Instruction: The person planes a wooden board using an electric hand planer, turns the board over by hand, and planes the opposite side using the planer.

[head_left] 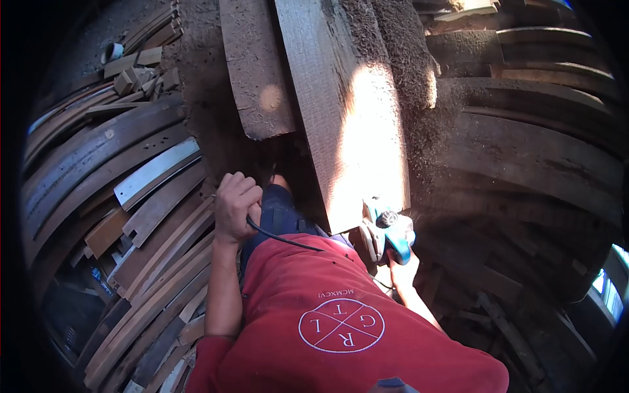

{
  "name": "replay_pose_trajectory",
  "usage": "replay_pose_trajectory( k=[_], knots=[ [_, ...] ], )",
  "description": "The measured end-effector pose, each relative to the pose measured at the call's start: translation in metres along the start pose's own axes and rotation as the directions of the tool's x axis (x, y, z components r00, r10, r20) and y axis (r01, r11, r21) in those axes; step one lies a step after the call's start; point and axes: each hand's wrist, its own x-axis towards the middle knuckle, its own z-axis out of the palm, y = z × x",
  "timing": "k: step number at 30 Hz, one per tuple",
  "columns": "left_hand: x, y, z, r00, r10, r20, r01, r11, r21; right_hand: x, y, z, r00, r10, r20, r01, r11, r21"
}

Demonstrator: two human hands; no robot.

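My left hand (237, 204) is closed around a black power cord (282, 241), which runs across the front of my red shirt. My right hand (403, 267) grips the handle of a blue electric planer (390, 229). The planer is at the near end of a wide wooden board (327, 131), by its right corner; whether its sole touches the wood I cannot tell. Bright sunlight falls over the right part of this board. A second, shorter plank (259, 72) lies to its left, dusted with shavings.
Wood shavings (409, 59) are heaped along the board's right side. Stacked planks (105, 144) fill the left, with small offcuts (134, 80) and a white cup-like container (112, 52) beyond. More long boards (537, 144) lie on the right.
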Motion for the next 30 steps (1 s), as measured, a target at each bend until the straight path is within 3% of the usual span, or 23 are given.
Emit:
replay_pose_trajectory(
  k=[1,3,5,7,8,12,16,20,21,24,28,30],
  knots=[
    [-0.002,0.004,0.003,1.000,-0.019,0.017,0.020,0.999,-0.044,0.004,0.004,0.004,1.000,0.005,-0.009,-0.004,0.997,0.075],
    [-0.001,0.006,0.000,0.999,-0.051,0.018,0.052,0.995,-0.084,0.038,-0.021,0.014,0.992,-0.123,0.008,0.123,0.992,0.005],
    [0.001,-0.002,-0.010,0.997,-0.071,-0.006,0.070,0.994,-0.079,0.084,-0.066,0.035,0.982,-0.187,0.013,0.179,0.956,0.231],
    [0.000,-0.015,-0.019,0.991,-0.122,-0.054,0.118,0.991,-0.066,0.141,-0.121,0.059,0.983,-0.181,-0.008,0.181,0.977,0.116],
    [0.001,-0.020,-0.024,0.991,-0.123,-0.060,0.119,0.991,-0.063,0.169,-0.155,0.070,0.961,-0.276,-0.020,0.276,0.949,0.155],
    [0.002,-0.034,-0.039,0.969,-0.196,-0.150,0.191,0.980,-0.047,0.306,-0.268,0.129,0.867,-0.472,-0.164,0.457,0.881,-0.120],
    [0.002,-0.048,-0.048,0.950,-0.260,-0.173,0.255,0.966,-0.051,0.402,-0.402,0.155,0.927,-0.329,-0.178,0.318,0.944,-0.090],
    [0.011,-0.059,-0.054,0.939,-0.299,-0.171,0.295,0.954,-0.052,0.544,-0.488,0.201,0.835,-0.463,-0.298,0.434,0.886,-0.161],
    [0.014,-0.062,-0.056,0.936,-0.307,-0.172,0.304,0.952,-0.047,0.542,-0.508,0.194,0.888,-0.406,-0.216,0.394,0.914,-0.098],
    [0.022,-0.069,-0.062,0.921,-0.336,-0.199,0.333,0.942,-0.052,0.547,-0.526,0.187,0.908,-0.390,-0.153,0.383,0.921,-0.074],
    [0.030,-0.073,-0.065,0.922,-0.319,-0.220,0.318,0.947,-0.041,0.505,-0.471,0.174,0.889,-0.428,-0.164,0.409,0.902,-0.137],
    [0.030,-0.070,-0.061,0.931,-0.283,-0.232,0.284,0.958,-0.030,0.446,-0.430,0.148,0.781,-0.585,-0.219,0.603,0.798,0.021]
  ],
)
